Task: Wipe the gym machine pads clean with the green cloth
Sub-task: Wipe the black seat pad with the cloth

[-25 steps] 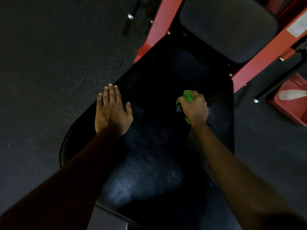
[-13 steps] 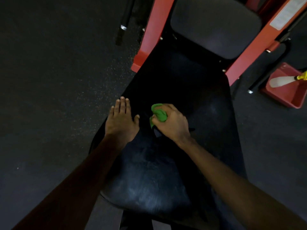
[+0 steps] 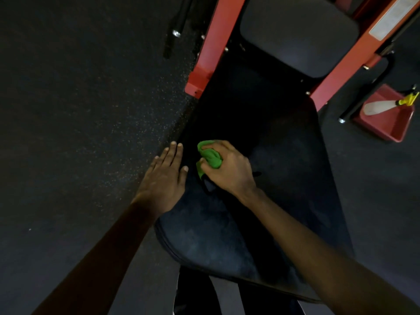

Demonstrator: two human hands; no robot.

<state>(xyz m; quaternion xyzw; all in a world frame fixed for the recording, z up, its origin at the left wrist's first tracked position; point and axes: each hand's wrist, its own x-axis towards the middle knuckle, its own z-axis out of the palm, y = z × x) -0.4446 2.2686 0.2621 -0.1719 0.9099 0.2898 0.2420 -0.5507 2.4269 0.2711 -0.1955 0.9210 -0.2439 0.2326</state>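
Note:
A long black seat pad (image 3: 279,178) runs from the bottom centre up toward a red machine frame (image 3: 213,42). My right hand (image 3: 229,171) grips a bunched green cloth (image 3: 210,159) and presses it on the pad near its left side. Just left of it, my left hand (image 3: 164,178) lies flat with straight fingers on the pad's left edge. A second, greyer pad (image 3: 300,35) sits higher up between the red frame bars.
Dark speckled rubber floor (image 3: 79,110) fills the left side. A red tray (image 3: 391,119) holding a white bottle with a yellow top (image 3: 381,106) sits on the floor at right, beside a black tube leg (image 3: 363,96). A black bar (image 3: 177,26) lies at top centre.
My right hand has dragged the green cloth from the pad's right half across to its left side, close to my left hand. The left hand has stayed flat on the pad's edge.

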